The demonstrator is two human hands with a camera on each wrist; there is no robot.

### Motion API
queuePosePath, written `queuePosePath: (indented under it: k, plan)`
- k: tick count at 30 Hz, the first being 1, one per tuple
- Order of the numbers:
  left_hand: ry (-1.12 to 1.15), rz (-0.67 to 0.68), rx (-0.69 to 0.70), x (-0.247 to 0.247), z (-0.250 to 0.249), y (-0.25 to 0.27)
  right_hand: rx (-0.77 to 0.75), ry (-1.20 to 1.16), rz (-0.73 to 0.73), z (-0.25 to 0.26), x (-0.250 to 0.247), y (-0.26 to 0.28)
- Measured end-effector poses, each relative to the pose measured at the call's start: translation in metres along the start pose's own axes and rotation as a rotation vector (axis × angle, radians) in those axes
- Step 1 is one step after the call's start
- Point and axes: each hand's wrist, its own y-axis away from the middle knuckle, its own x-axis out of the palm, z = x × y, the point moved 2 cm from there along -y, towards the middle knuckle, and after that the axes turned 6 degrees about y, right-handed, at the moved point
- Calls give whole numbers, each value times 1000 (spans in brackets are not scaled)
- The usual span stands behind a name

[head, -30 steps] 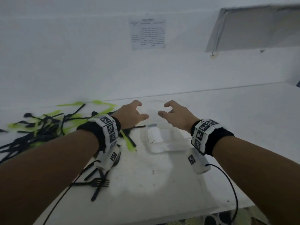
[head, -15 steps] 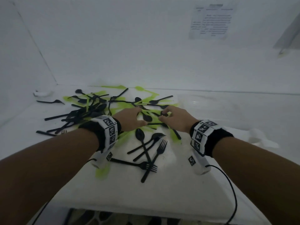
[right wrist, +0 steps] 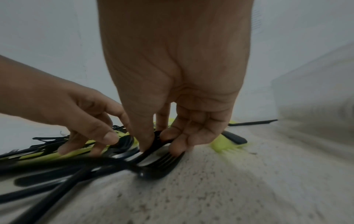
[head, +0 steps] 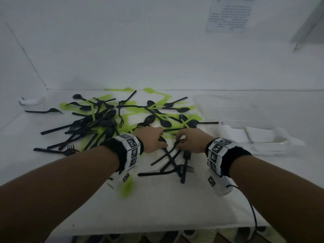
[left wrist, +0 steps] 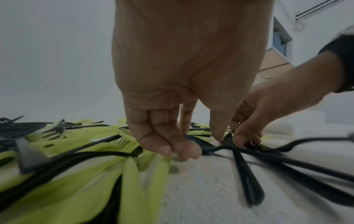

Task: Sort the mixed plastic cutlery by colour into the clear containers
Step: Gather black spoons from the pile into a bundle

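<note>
A: Looking across the worktop (head: 157, 213), you have nearly all of the job ahead of you. The mixed cutlery pile (head: 112, 120), black and green together, spreads over the centre and left of the head view, and no piece that I can see sits in a container.

B: Where are the containers?

A: The clear containers (head: 259, 137) lie at the right of the head view, well apart from your hands. They are pale and blurred, so I cannot tell how many there are or whether anything is inside.

B: And my grips?

A: Your right hand (head: 191, 141) is pinching a black spoon (right wrist: 153, 145) between thumb and fingers, low in the middle of the right wrist view, with its other fingers curled just beside a black fork (right wrist: 162, 160). Your left hand (head: 152, 139) is down on a neighbouring black piece (left wrist: 203, 145) with thumb and forefinger closing on it. Whether that grip is properly clenched I cannot tell, as the fingers hide the contact.

B: So both are on black?

A: Yes. The green pieces (left wrist: 134, 174) lie under and to the left of your left hand, untouched. I judge the black cluster (head: 175, 165) nearest you, just below the hands in the head view, as the first lot to carry right.
</note>
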Motion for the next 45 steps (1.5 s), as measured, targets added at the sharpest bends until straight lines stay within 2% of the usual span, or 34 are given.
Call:
queuePosePath:
  k: [8,12,19,22,24,27,31,35,40,45]
  plan:
    - [29,-76,46,11,-4,-16,90,-24,-29,10,5,-1]
    - [181,-130,68,11,-2,-25,132,-48,-54,11,8,0]
    - [529,-363,82,-14,11,-47,187,-24,-299,0,2,-6]
    - [833,-342,93,-24,10,-47,245,167,-371,-8,-12,-10]
    - [924,-357,100,-30,7,-46,266,384,-327,-15,-20,-16]
    - [758,-415,111,-33,6,-50,319,592,-183,-21,-34,-23]
    - [715,-311,16,-30,2,-59,346,630,-32,-20,-47,-32]
    - [531,-334,25,-26,-4,-77,317,582,-8,-24,-46,-38]
    - [399,-334,7,-24,-26,-108,254,569,-64,-29,-44,-35]
    - [320,-271,-6,-18,-43,-138,217,363,24,-34,-38,-29]
